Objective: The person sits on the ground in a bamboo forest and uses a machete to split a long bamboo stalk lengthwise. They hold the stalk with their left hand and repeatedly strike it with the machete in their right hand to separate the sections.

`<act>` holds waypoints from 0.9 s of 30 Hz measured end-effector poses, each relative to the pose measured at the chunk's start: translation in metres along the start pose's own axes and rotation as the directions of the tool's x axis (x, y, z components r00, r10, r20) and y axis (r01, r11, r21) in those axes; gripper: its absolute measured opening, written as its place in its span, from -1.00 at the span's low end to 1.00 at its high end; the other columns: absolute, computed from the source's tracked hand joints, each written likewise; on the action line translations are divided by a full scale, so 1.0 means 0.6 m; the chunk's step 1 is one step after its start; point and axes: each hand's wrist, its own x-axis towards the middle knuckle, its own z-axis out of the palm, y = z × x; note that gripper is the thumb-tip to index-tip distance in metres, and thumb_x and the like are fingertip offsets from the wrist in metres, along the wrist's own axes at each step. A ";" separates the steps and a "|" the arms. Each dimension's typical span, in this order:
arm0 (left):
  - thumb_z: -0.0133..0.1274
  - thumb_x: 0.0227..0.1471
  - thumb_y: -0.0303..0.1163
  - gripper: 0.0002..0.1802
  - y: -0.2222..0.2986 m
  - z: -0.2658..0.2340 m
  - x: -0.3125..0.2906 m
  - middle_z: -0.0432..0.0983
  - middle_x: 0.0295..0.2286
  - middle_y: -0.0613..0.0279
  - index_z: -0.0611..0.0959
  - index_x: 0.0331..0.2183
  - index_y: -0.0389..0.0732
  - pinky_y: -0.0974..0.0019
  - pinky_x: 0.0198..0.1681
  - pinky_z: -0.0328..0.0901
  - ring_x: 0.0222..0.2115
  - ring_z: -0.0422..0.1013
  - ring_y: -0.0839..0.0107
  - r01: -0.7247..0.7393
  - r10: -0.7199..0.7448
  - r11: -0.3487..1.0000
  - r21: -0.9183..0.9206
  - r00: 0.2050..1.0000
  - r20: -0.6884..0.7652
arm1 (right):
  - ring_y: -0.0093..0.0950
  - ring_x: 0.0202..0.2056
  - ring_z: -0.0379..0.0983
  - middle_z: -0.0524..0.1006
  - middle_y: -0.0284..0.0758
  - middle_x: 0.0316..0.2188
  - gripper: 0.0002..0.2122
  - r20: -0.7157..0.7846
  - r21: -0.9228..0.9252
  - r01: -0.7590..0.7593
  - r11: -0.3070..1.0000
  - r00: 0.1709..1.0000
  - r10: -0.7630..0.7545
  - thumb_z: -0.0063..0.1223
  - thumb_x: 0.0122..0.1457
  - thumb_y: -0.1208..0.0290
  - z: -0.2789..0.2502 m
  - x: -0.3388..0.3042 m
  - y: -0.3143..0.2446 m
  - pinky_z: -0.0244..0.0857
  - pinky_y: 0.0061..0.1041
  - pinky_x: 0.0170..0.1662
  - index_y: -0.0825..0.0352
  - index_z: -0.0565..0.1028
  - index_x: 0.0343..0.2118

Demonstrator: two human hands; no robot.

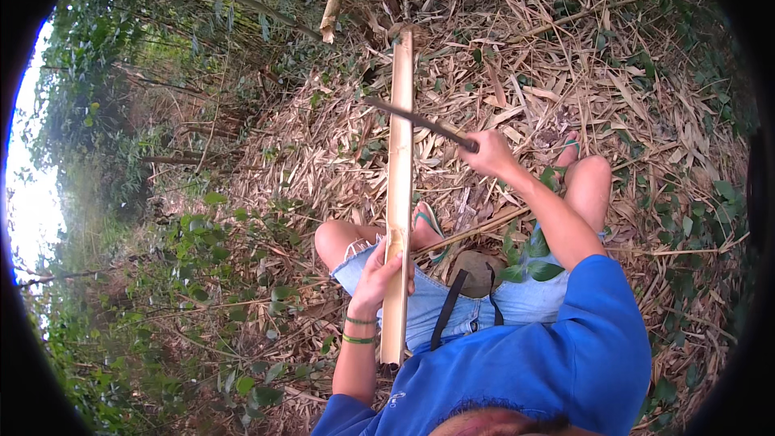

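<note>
A long split length of bamboo (400, 161), its pale hollow inside facing up, runs from beside my waist to the leaf-covered ground ahead. My left hand (378, 276) is closed around it near its close end, with the thumb on the inner side. In my right hand (490, 153) is the handle of a long dark knife (424, 122), seen nearly edge-on. Its blade points left and crosses over the bamboo's middle; whether the two touch I cannot tell. The bamboo's far end lies against a brownish stump-like lump (408, 32).
Dry bamboo leaves (517, 105) cover the ground. A cut bamboo stem (337, 0) hangs down ahead. My bent knees are on both sides, with a sandal (429, 218) near the bamboo. A brown pouch with a black strap (471, 274) lies at my lap. Green shrubs (210, 250) grow at left.
</note>
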 end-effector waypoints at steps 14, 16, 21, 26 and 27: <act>-0.03 0.37 -0.24 -0.41 0.035 -0.020 0.062 0.38 -0.53 0.31 0.23 0.33 -0.11 0.53 -0.69 0.33 -0.71 0.38 0.54 0.046 0.011 0.931 -0.362 0.988 0.153 | -0.66 -0.71 0.27 0.40 -0.51 -0.73 -0.67 0.027 0.649 -0.237 0.723 0.957 0.289 0.22 0.23 0.21 -0.006 0.019 0.018 0.13 -0.59 -0.61 0.20 0.46 -0.64; -0.03 0.38 -0.18 -0.40 0.035 -0.007 0.083 0.36 -0.53 0.34 0.23 0.33 -0.10 0.50 -0.61 0.38 -0.63 0.41 0.54 0.046 -0.004 0.953 -0.299 0.990 0.139 | -0.67 -0.70 0.29 0.41 -0.52 -0.70 -0.70 0.062 0.752 -0.202 0.627 0.969 0.238 0.27 0.21 0.22 0.002 0.017 0.016 0.16 -0.60 -0.61 0.23 0.46 -0.58; -0.03 0.38 -0.21 -0.72 0.027 0.042 0.145 0.54 -0.44 0.24 0.49 -0.06 -0.21 0.38 -0.44 0.51 -0.50 0.53 0.44 -0.025 0.005 0.995 -0.099 0.980 -0.199 | -0.70 -0.67 0.33 0.45 -0.52 -0.65 -0.72 0.195 0.730 -0.256 0.633 0.967 0.167 0.29 0.19 0.16 0.010 -0.010 -0.015 0.20 -0.67 -0.61 0.25 0.49 -0.44; -0.03 0.39 -0.29 -0.74 -0.002 0.028 0.217 0.56 -0.37 0.23 0.48 -0.04 -0.26 0.35 -0.28 0.48 -0.39 0.52 0.48 -0.319 0.298 0.948 0.003 0.885 -0.358 | -0.70 -0.70 0.32 0.55 -0.39 -0.62 -0.66 0.392 0.715 -0.346 0.607 0.918 0.060 0.35 0.16 0.08 0.016 -0.045 -0.044 0.15 -0.67 -0.65 0.29 0.53 -0.38; 0.00 0.38 -0.31 -0.72 -0.012 0.021 0.233 0.57 -0.32 0.22 0.48 -0.01 -0.29 0.37 -0.23 0.45 -0.34 0.51 0.50 -0.423 0.402 0.905 0.058 0.800 -0.446 | -0.71 -0.70 0.31 0.57 -0.35 -0.61 -0.64 0.437 0.718 -0.365 0.593 0.899 0.024 0.38 0.14 0.07 0.020 -0.052 -0.051 0.14 -0.67 -0.66 0.31 0.54 -0.38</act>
